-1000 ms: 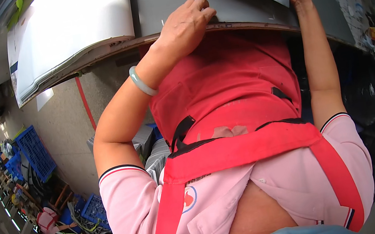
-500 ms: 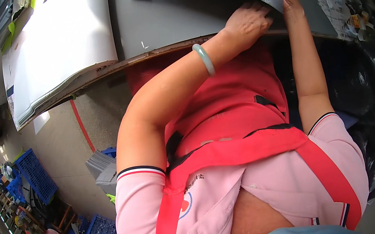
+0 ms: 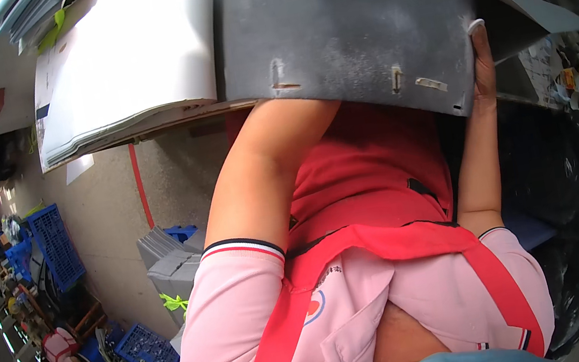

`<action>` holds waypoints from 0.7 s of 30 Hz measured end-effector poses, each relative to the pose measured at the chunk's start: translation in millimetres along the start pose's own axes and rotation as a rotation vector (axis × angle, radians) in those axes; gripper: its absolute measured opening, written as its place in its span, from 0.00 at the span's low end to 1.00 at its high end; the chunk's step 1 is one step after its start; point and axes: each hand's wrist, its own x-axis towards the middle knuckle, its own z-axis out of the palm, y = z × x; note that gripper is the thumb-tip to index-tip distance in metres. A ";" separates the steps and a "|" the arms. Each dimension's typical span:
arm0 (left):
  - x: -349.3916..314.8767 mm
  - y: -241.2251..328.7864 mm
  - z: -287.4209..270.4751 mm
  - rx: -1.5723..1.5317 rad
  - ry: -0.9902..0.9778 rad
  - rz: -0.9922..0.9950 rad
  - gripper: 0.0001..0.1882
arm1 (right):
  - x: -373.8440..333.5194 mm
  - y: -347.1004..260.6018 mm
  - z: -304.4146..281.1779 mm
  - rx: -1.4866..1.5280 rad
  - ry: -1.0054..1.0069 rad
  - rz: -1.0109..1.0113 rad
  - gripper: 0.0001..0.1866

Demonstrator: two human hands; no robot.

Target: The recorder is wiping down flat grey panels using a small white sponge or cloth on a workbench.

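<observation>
Right hand [image 3: 484,70] grips grey sheet's [image 3: 355,19] edge, left beneath.

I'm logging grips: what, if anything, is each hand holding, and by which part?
The right hand holds the gray sheet by its right edge, near the lower corner. The left hand is hidden beneath it; its hold cannot be told.

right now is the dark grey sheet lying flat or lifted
Lifted: the right hand holds the dark grey sheet by its right edge, and the left forearm runs beneath its near edge.
</observation>
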 end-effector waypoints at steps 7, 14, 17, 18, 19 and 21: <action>122.2 -59.8 -99.0 0.867 0.567 -0.356 0.14 | 17.2 1.0 -107.3 -0.044 0.118 0.049 0.33; -16.8 -36.4 -438.4 0.498 0.932 -0.365 0.13 | 34.8 -14.2 -120.6 0.062 0.108 0.190 0.34; -106.8 -50.2 -483.6 0.665 0.923 -0.774 0.13 | 36.7 -13.9 -111.4 0.040 0.143 0.218 0.34; -145.6 -52.9 -520.5 1.064 0.869 -0.733 0.19 | 49.9 -6.7 -107.4 0.050 0.112 0.270 0.34; -159.2 -72.2 -515.2 1.026 0.920 -0.731 0.20 | 51.9 -10.6 -114.7 0.033 0.119 0.301 0.34; -151.1 -103.5 -472.1 0.890 0.971 -0.703 0.18 | 36.8 -27.4 -113.2 -0.091 0.248 0.262 0.37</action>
